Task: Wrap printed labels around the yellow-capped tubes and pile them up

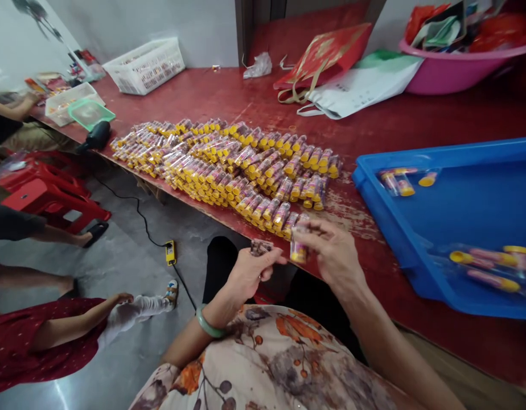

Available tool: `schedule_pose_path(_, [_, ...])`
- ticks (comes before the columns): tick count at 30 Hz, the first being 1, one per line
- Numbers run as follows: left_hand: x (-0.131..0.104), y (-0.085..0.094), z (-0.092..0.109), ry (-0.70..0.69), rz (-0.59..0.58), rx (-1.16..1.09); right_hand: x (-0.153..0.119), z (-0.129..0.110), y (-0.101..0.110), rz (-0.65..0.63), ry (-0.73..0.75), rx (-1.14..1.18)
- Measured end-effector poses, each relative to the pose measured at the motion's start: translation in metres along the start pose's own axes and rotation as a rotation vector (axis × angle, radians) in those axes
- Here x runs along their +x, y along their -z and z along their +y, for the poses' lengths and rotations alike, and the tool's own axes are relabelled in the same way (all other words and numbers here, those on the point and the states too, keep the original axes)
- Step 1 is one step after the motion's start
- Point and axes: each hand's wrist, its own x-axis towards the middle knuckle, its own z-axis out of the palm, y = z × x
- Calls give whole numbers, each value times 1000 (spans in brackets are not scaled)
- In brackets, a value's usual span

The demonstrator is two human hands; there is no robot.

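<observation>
My left hand, with a pale green bangle on the wrist, is closed around a small dark brown-and-white speckled piece whose kind I cannot make out. Close by on its right, my right hand pinches a small clear tube with a yellow cap, cap end down. The fingers there are slightly blurred. Both hands are over my lap, at the table's front edge. Just beyond them lies a long stacked pile of similar yellow-capped tubes, with purple-pink wrapping, their caps facing me.
On the right of the red table is a blue tray with several loose tubes. Bags and a pink basin stand behind. White basket, black hairdryer and red stools are left, near other people.
</observation>
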Motion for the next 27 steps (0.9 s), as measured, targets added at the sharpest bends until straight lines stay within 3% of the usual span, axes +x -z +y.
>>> schedule_pose_path(3, [5, 6, 3, 76, 60, -195, 37, 4, -1, 145, 87, -165])
schedule_pose_path(6, [4, 10, 4, 181, 16, -366, 64, 14, -7, 187, 127, -333])
schedule_pose_path(10, [0, 9, 7, 220, -28, -443, 73, 17, -10, 239, 217, -541])
schedule_pose_path(12, [-1, 6, 10, 204, -19, -376, 71, 8, 0, 285, 276, -639])
schedule_pose_path(15, [-4, 0, 12, 179, 9, -244, 72, -22, 44, 402, 295, -973])
schedule_pose_path(18, [-5, -3, 9, 148, 5, -154, 85, -56, 113, 481, 138, -1354])
schedule_pose_path(21, [-1, -3, 3, 154, 17, -124, 97, -70, 176, 342, -38, -1423])
schedule_pose_path(24, [3, -6, 1, 177, 17, -133, 101, -56, 206, 137, -183, -1439])
schedule_pose_path(27, [0, -13, 2, 155, -2, -119, 99, -36, 212, 82, -245, -1479])
